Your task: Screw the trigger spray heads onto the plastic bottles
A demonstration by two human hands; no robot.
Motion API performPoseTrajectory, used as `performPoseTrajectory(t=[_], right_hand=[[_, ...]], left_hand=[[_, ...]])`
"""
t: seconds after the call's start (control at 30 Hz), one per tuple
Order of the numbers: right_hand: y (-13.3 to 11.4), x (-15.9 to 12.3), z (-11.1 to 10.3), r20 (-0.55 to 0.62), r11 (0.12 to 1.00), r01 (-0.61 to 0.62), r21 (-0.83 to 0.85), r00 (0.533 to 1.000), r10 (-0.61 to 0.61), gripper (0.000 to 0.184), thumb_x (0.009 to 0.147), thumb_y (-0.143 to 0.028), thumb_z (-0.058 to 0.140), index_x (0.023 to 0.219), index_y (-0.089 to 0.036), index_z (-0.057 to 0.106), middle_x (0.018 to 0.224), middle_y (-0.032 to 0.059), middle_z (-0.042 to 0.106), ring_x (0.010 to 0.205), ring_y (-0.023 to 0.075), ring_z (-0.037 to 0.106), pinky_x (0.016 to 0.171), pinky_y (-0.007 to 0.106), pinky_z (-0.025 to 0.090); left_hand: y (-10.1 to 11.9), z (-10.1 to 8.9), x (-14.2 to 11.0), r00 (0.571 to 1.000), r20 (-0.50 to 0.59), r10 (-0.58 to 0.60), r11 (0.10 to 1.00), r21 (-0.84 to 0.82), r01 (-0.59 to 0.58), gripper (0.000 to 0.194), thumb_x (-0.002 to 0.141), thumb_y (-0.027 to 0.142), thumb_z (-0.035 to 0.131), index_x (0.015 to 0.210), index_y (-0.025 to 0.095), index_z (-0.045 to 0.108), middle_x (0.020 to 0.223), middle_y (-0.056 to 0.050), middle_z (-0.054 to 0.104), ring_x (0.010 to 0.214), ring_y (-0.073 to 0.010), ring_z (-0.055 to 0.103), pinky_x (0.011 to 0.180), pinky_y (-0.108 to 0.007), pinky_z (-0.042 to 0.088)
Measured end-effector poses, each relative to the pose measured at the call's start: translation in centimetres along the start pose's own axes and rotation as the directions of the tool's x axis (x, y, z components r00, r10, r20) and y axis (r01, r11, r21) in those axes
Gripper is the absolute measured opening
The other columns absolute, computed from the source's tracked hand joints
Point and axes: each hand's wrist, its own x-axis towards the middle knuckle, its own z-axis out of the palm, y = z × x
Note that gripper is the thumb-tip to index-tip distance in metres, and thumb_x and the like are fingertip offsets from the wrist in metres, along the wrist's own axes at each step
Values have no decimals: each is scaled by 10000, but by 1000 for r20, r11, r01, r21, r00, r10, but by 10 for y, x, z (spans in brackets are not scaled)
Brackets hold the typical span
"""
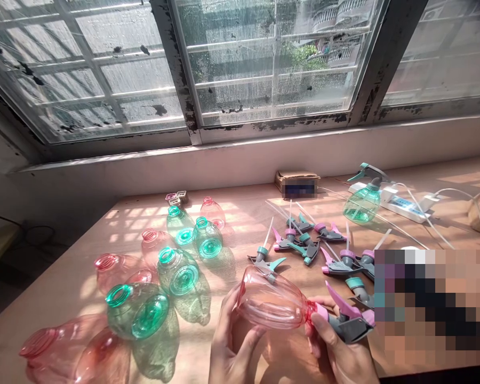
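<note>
**Pink bottle held on its side between both hands**

Head view: the left hand [232, 341] cups the base of the pink bottle [270, 301]; the right hand [342, 349] grips around its neck and the pink collar of a spray head [350, 325]. Working well here likely means steadying the base and keeping the collar square. No liquid is evident inside. Left of the hands are uncapped bottles [138, 312], pink and green; beyond the right hand, a green spray bottle [360, 207], contents unclear.
</note>
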Motion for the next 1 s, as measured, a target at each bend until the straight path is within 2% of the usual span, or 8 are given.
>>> performPoseTrajectory(t=[0.17,0.23,0.4,0.57,0.7,0.8,0.9,1.0], right_hand=[[2,2,-3,30,1000,-4,-25,1000,5,408,720,-549,965,827,-224,742,588,-18,708,459,101,554,483,194,497],[2,2,-3,44,999,-2,-47,999,4,399,720,-536,967,763,-216,733,586,-20,695,462,92,543,480,187,483],[3,2,-4,52,998,12,-60,999,-9,352,754,-499,952,890,-226,776,607,-27,704,465,90,553,495,189,474],[6,5,-6,47,999,41,-30,998,-40,439,756,-483,954,1080,-245,778,614,-24,720,459,102,563,497,196,493],[5,3,-3,-10,999,39,-31,999,-39,428,742,-507,957,1033,-250,778,613,-33,706,468,105,555,500,195,507],[2,2,-2,15,998,28,-65,1000,-27,361,745,-509,952,913,-241,777,589,-35,685,480,114,562,504,200,513],[-1,1,-1,54,995,25,-101,998,-19,344,746,-508,947,852,-229,775,584,-25,688,487,116,559,520,212,511],[-3,1,0,57,995,23,-98,998,-18,365,747,-514,944,921,-232,789,602,-21,711,471,111,547,505,218,494]], left_hand=[[-5,-1,0,998,31,48,998,-45,-47,751,818,527,892,1475,300,608,1563,-129,646,1491,-401,554,1292,-530,381],[-7,-3,0,997,34,63,997,-46,-61,795,805,583,883,1484,289,591,1558,-147,647,1502,-424,536,1281,-550,396],[-4,-3,3,999,21,34,999,-26,-33,760,838,546,864,1484,241,604,1488,-175,702,1485,-431,556,1248,-550,447],[0,2,2,1000,12,2,999,-32,-2,691,857,465,862,1482,300,620,1548,-118,670,1503,-376,553,1254,-482,449],[0,4,0,998,28,57,998,-4,-57,671,888,446,839,1502,317,602,1566,-108,656,1473,-362,589,1275,-469,417],[-2,3,0,994,64,87,995,-54,-83,735,873,493,847,1524,305,563,1599,-128,619,1510,-384,541,1283,-502,399],[-4,1,1,995,80,54,995,-85,-47,732,889,524,828,1517,286,537,1609,-141,604,1523,-386,521,1284,-524,389],[-2,1,1,996,89,16,997,-81,-8,666,936,505,783,1508,277,531,1610,-133,605,1521,-370,526,1279,-513,398]])
